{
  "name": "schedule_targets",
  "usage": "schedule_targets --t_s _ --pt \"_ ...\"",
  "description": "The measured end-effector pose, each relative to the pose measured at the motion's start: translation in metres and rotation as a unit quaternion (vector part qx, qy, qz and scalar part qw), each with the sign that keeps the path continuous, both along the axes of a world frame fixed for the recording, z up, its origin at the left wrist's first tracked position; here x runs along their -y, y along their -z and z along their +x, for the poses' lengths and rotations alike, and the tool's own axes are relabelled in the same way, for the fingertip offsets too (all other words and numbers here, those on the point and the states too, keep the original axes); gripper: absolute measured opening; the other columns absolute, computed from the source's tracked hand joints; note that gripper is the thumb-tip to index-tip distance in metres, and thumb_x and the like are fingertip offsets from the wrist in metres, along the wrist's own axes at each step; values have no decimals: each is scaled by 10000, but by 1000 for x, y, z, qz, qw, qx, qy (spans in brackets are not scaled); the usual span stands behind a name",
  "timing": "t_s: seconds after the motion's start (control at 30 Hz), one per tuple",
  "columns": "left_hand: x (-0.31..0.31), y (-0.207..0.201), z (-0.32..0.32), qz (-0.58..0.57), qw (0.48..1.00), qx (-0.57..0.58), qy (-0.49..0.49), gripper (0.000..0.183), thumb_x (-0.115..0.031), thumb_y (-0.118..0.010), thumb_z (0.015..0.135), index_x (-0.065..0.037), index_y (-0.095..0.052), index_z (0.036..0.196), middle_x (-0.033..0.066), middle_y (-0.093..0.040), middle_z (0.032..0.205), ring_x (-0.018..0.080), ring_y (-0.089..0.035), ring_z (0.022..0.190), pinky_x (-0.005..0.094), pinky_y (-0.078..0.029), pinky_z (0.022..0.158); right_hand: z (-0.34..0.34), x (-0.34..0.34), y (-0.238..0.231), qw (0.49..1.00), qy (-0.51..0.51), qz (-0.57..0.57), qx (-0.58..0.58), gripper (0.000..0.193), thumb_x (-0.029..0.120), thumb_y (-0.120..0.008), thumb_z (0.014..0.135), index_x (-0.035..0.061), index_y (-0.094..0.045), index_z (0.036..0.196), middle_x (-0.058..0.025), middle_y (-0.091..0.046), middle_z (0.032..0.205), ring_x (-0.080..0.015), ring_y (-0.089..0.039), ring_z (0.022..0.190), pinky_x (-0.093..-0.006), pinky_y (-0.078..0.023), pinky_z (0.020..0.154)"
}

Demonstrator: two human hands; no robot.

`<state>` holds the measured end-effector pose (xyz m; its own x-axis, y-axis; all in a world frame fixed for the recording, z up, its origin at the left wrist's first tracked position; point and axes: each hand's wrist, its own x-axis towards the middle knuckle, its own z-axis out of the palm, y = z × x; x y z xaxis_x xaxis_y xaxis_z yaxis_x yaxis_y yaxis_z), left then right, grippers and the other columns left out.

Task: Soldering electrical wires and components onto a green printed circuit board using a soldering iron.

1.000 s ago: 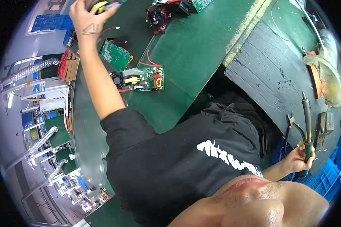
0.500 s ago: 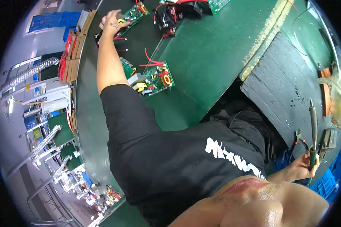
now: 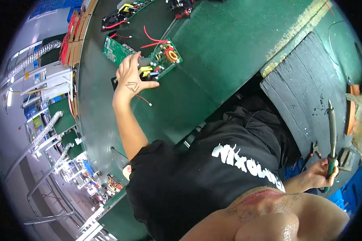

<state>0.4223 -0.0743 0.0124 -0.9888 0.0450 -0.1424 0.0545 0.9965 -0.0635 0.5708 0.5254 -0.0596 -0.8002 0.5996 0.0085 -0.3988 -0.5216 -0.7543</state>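
At the upper left, my left hand [image 3: 129,78] is over the near edge of a green circuit board [image 3: 171,64] with a copper coil, yellow parts and red wires. Its thumb stands apart from the fingers, which reach to the board's left side; whether they touch it is hard to make out. Another green board [image 3: 112,50] lies just beyond the fingers, partly covered. On the right, my right hand [image 3: 323,174] is closed round the green handle of a soldering iron [image 3: 332,132], its tip pointing away from me.
More boards with black fans [image 3: 116,18] and red wires lie at the far left of the green bench [image 3: 213,52]. Pliers [image 3: 315,150] and a small metal box [image 3: 345,158] rest on the dark board [image 3: 297,84] at right. Blue crates [image 3: 352,186] stand below it.
My left hand has come back from a farther board to the nearer one with the copper coil. The view has shifted a little. My right hand still holds the soldering iron.
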Motion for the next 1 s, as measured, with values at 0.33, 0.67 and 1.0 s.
schedule_targets --t_s 0.33,0.67,1.0 --pt "-55 28 30 123 986 -103 42 809 -277 -854 418 -63 -495 1112 137 -462 1079 338 -442 1034 435 -371 910 12 -2 9 1000 -5 -10 -22 142 169 -554 752 30 -545 782 -77 -526 814 -191 -572 776 -303 -506 752" --pt "36 -13 -47 6 930 -120 -348 1159 -756 -591 613 112 -295 1322 291 -399 1316 407 -371 1243 451 -302 1031 27 -19 23 999 10 14 -39 263 233 -546 771 -5 -601 871 -119 -574 879 -221 -545 753 -292 -435 627" --pt "161 53 -22 485 650 -172 -560 796 -215 -817 590 68 -366 1182 189 -533 1115 313 -569 983 539 -463 823 29 -12 34 998 17 -31 -51 243 231 -522 788 21 -598 882 -113 -572 915 -236 -560 755 -285 -440 624"
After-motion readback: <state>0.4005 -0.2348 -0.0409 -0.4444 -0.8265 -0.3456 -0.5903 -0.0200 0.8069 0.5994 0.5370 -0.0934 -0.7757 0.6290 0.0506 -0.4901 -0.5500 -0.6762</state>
